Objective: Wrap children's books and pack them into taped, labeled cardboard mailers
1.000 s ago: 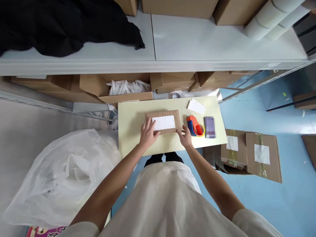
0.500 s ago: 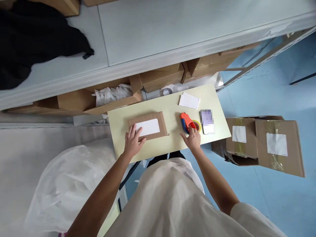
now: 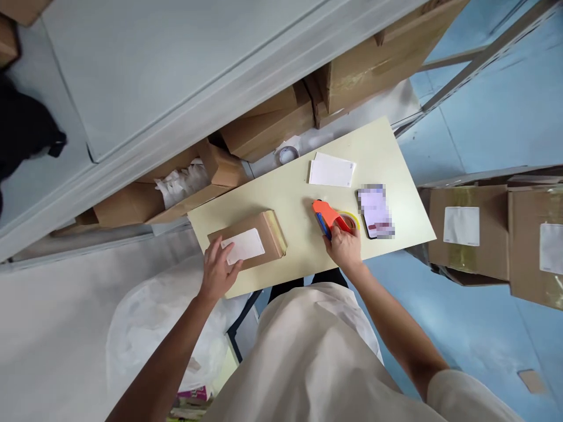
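Observation:
On the left of the pale table (image 3: 290,234) lies a cardboard box (image 3: 273,234) with a white label (image 3: 246,246) on top. My left hand (image 3: 217,269) rests on the box's near left end, fingers spread over the label's edge. My right hand (image 3: 345,249) is wrapped round a tape dispenser (image 3: 326,212), orange and blue with a roll of yellow tape in it. Just right of that hand is a phone (image 3: 376,211) with a lit, blurred screen. White label sheets (image 3: 333,170) lie behind the dispenser.
Open cartons (image 3: 264,126) stand beneath a grey shelf (image 3: 176,64) along the table's far side, beside a tape roll (image 3: 288,155). Large labelled cartons (image 3: 468,234) are on the floor at right. A white plastic bag (image 3: 162,328) bulges at lower left.
My right hand has closed round the tape dispenser. The box has turned, so its taped end shows. The phone screen has lit up. The whole view has tilted.

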The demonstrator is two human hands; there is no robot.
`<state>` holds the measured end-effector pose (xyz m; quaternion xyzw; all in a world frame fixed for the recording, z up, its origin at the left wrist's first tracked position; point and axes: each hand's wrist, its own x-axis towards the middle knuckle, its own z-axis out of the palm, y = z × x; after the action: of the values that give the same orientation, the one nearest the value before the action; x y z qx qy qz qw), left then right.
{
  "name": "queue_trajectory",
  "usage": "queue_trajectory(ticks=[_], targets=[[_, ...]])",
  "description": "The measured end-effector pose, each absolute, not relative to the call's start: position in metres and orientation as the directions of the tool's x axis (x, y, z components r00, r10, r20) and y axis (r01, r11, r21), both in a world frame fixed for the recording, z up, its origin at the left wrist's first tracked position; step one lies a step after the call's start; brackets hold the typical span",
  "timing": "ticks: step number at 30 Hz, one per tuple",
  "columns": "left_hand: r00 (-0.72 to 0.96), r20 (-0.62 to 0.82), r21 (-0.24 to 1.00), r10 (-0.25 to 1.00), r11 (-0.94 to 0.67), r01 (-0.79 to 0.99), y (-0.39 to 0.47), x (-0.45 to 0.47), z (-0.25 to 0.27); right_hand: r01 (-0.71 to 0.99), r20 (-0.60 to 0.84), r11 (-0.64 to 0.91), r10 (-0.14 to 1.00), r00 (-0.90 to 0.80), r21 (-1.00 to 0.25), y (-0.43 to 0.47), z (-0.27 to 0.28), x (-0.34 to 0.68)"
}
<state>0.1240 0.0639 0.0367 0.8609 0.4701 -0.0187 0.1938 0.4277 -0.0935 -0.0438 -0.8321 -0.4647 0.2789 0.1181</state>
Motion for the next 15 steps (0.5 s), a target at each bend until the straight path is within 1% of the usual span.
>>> queue_trajectory(ticks=[1,3,5,6,7,8,9,11,13,15], targets=[[0.567,-0.192,0.344,0.801,-0.486,0.803,0.068,0.141,0.041,0.682,-0.323,-0.519,0.855,0.406,-0.515,-0.097,-0.042,0.432],[0.605,-0.199,0.436,0.771,-0.483,0.759,0.076,0.183,0.049,0.603,-0.258,-0.445,0.890,0.375,-0.662,-0.106,-0.038,0.441],[0.641,-0.253,0.563,0.724,-0.429,0.707,0.084,0.229,0.053,0.491,-0.194,-0.340,0.926,0.324,-0.802,-0.113,-0.037,0.447],[0.654,-0.318,0.635,0.686,-0.358,0.684,0.088,0.251,0.054,0.430,-0.166,-0.292,0.938,0.306,-0.854,-0.116,-0.037,0.449],[0.662,-0.410,0.700,0.627,-0.249,0.669,0.092,0.271,0.053,0.371,-0.147,-0.255,0.944,0.295,-0.893,-0.118,-0.037,0.450],[0.655,-0.496,0.740,0.570,-0.118,0.663,0.097,0.288,0.052,0.316,-0.137,-0.231,0.947,0.292,-0.920,-0.120,-0.038,0.450],[0.642,-0.586,0.742,0.495,0.009,0.670,0.101,0.301,0.050,0.266,-0.135,-0.216,0.947,0.292,-0.939,-0.121,-0.038,0.449],[0.623,-0.702,0.700,0.346,0.168,0.694,0.110,0.319,0.046,0.188,-0.143,-0.204,0.944,0.296,-0.961,-0.123,-0.039,0.446],[0.627,-0.745,0.667,0.230,0.219,0.712,0.117,0.327,0.043,0.142,-0.174,-0.221,0.942,0.289,-0.965,-0.124,-0.040,0.443],[0.644,-0.748,0.663,0.158,0.204,0.720,0.120,0.330,0.040,0.120,-0.223,-0.263,0.935,0.275,-0.957,-0.125,-0.040,0.441]])
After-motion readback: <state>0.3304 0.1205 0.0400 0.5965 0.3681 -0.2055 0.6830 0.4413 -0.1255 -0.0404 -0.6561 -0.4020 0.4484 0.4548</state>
